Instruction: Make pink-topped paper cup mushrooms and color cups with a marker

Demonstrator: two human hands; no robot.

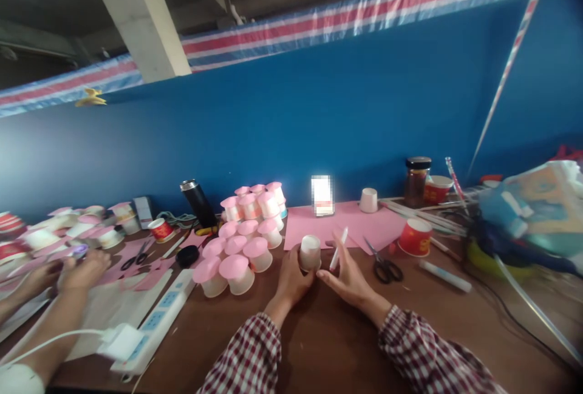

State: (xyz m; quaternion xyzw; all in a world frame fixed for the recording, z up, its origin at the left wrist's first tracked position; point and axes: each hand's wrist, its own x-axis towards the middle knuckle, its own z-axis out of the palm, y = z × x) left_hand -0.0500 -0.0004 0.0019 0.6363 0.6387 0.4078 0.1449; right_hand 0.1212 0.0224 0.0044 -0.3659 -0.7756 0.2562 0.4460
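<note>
My left hand [291, 278] holds a small white paper cup [310, 252] upside down on the brown table [328, 333]. My right hand [348, 275] is beside the cup with a white pen [339, 248] held between its fingers, tip pointing up. Just behind lies a pink paper sheet [346, 224]. Left of my hands stands a cluster of upturned cups topped with pink discs [246, 236]. Black scissors [385, 266] lie just right of my right hand.
Another person's hands [68, 272] work at the left among pink scraps, cups and scissors [135, 257]. A white power strip [155, 318] lies front left. A red cup [415, 237], a jar [416, 180], a black flask [198, 203] and bags [532, 218] stand around.
</note>
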